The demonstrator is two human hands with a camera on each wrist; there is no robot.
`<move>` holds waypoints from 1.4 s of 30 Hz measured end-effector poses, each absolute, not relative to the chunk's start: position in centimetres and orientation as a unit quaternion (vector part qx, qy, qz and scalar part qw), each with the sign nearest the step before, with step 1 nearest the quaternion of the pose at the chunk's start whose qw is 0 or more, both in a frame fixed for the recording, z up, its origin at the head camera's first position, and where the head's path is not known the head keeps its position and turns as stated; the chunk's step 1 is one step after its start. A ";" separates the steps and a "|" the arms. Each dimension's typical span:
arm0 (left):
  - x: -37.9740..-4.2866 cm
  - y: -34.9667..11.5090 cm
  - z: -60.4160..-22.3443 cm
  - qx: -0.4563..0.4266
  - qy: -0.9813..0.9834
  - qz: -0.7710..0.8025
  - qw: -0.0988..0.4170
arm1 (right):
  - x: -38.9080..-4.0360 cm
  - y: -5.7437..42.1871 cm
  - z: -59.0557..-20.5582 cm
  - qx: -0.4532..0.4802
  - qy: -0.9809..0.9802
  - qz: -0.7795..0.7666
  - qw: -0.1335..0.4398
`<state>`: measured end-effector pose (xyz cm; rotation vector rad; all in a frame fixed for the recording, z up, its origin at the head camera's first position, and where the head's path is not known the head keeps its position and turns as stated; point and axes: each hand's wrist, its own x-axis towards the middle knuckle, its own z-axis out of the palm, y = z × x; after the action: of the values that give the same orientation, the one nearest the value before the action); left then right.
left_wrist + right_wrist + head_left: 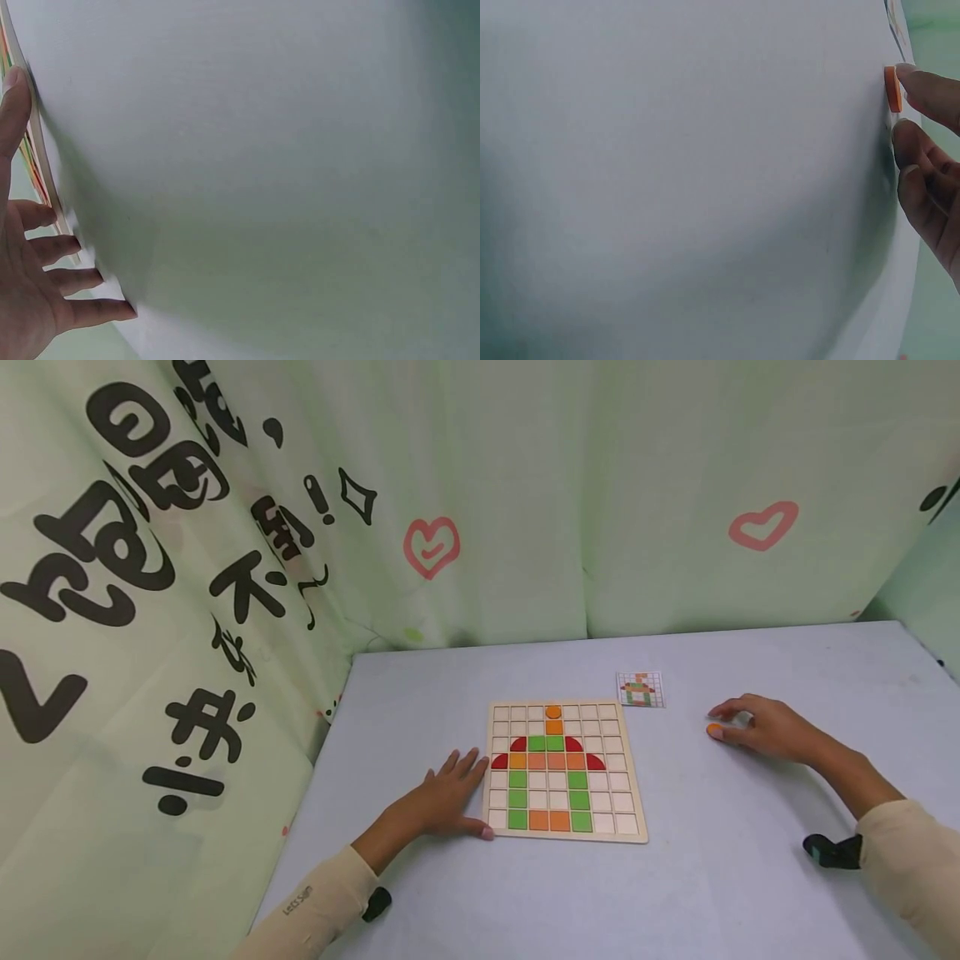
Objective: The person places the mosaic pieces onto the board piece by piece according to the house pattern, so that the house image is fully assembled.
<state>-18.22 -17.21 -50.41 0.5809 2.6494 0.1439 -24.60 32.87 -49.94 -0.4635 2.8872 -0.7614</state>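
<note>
A square wooden grid board (604, 802) lies on the table, with green, orange and red pieces set in its cells. An orange disc (553, 712) sits in the top row, above an orange square (554, 727). My left hand (442, 797) is spread at the board's left side, its fingertips along the edge and the thumb at the near left corner. Off to the right, my right hand (765, 728) has its thumb touching a small orange piece (713, 729). In the right wrist view a gap separates the fingers from this orange piece (892, 90).
A small pattern card (640, 690) lies just behind the board's far right corner. White cloth (570, 902) covers the table. A pale green curtain (517, 527) with printed characters and hearts hangs behind and to the left.
</note>
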 end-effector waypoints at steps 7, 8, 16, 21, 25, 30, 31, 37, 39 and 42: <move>-18.2 -17.3 -50.5 0.213 0.953 0.056 0.207 | -24.4 32.9 -50.4 -0.134 0.951 -0.264 0.085; -18.2 -17.3 -50.5 0.213 0.953 0.057 0.207 | -24.4 32.9 -50.4 -0.132 0.950 -0.268 0.088; -18.1 -17.2 -50.3 0.209 0.955 0.058 0.204 | -24.2 32.5 -50.6 -0.122 0.942 -0.295 0.101; -18.2 -17.2 -50.2 0.209 0.954 0.061 0.206 | -24.1 32.4 -50.6 -0.126 0.938 -0.304 0.106; -18.2 -17.2 -50.2 0.210 0.954 0.060 0.206 | -24.0 31.9 -50.5 -0.130 0.936 -0.309 0.107; -18.1 -17.2 -50.3 0.210 0.954 0.061 0.203 | -24.0 31.1 -50.4 -0.131 0.931 -0.321 0.110; -18.1 -17.2 -50.3 0.210 0.954 0.061 0.203 | -24.0 30.9 -50.4 -0.133 0.930 -0.324 0.110; -18.2 -17.2 -50.4 0.208 0.955 0.061 0.202 | -24.7 29.6 -50.5 -0.149 0.917 -0.350 0.120; -18.2 -17.2 -50.4 0.210 0.955 0.060 0.199 | -24.9 29.1 -50.6 -0.152 0.911 -0.362 0.127; -18.1 -17.2 -50.5 0.209 0.955 0.060 0.200 | -25.3 28.2 -50.5 -0.159 0.902 -0.378 0.134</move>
<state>-18.11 -17.21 -50.45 0.5847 2.6711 0.1665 -25.30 28.16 -50.49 -0.4608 2.6148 -1.0957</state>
